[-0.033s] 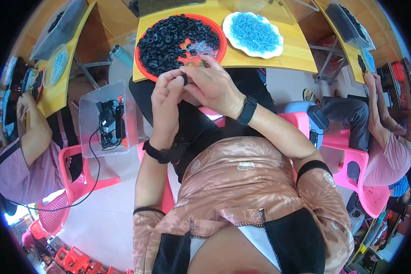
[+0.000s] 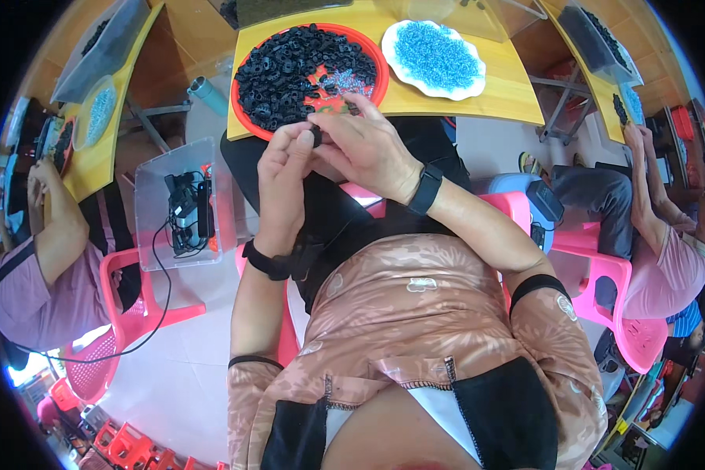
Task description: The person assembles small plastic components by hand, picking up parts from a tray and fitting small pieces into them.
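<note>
Left hand point(image 2: 283, 176) and right hand point(image 2: 366, 149) pinch a small black ring point(image 2: 316, 138) together (fingertips touching) just below the red tray point(image 2: 377, 64) of black rings.

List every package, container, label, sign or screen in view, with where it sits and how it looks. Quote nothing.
Clear plastic box: on a pink chair at the person's left, rectangular, holding black devices and cables.
Clear bin: far left table, rectangular, holding dark parts.
Clear bin: far right table, rectangular, holding dark parts.
Wrist device: right wrist, black rectangular face, dark.
Wrist device: left wrist, black band.
Labels, signs: none discernible.
</note>
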`<action>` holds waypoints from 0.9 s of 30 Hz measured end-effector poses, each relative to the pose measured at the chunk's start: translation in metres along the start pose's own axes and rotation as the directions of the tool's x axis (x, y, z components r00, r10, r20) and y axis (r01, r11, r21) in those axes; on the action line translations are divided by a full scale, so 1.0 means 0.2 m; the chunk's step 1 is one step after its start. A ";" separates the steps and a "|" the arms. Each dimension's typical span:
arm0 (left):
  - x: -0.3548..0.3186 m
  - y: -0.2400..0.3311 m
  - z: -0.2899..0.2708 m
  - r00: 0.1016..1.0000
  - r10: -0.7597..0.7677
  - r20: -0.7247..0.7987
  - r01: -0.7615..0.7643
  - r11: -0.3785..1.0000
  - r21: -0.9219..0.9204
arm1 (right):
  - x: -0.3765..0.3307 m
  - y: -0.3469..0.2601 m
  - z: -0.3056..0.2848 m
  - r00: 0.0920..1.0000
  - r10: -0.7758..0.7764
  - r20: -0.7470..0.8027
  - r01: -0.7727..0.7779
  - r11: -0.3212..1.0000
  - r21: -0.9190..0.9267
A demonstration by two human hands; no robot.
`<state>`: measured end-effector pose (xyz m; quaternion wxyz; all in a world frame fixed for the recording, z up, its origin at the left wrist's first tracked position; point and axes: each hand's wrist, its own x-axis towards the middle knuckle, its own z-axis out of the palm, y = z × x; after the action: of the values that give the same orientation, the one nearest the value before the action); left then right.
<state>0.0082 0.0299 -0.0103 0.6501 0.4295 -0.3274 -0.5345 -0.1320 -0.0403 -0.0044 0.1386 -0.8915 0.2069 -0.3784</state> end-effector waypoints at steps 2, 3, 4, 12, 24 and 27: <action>0.00 0.01 -0.01 1.000 -0.001 0.017 0.001 1.000 0.010 | 0.02 0.00 -0.01 0.998 -0.058 -0.030 0.057 0.998 -0.038; 0.00 0.02 -0.01 0.999 -0.001 0.035 0.000 1.000 0.023 | 0.03 -0.01 -0.01 0.991 -0.118 -0.060 0.113 0.991 -0.077; 0.00 0.01 -0.01 0.999 -0.002 0.032 0.001 1.000 0.020 | 0.04 -0.01 -0.02 0.991 -0.118 -0.056 0.114 0.991 -0.075; 0.01 -0.01 -0.04 0.997 0.062 -0.044 -0.060 0.997 0.056 | 0.17 -0.03 -0.12 0.973 -0.089 0.213 0.142 0.957 -0.252; -0.02 -0.01 0.00 0.997 0.044 0.059 -0.055 0.978 0.200 | 0.21 0.05 -0.15 0.926 -0.202 0.319 0.270 0.944 -0.187; -0.02 0.02 0.03 0.992 0.036 0.122 -0.057 0.984 0.169 | 0.23 0.04 -0.19 0.902 -0.188 0.388 0.269 0.949 -0.166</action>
<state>0.0049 0.0325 -0.0038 0.6023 0.4439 -0.4203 -0.5134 -0.1324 -0.0721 0.0461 0.0319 -0.9742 0.1105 -0.1941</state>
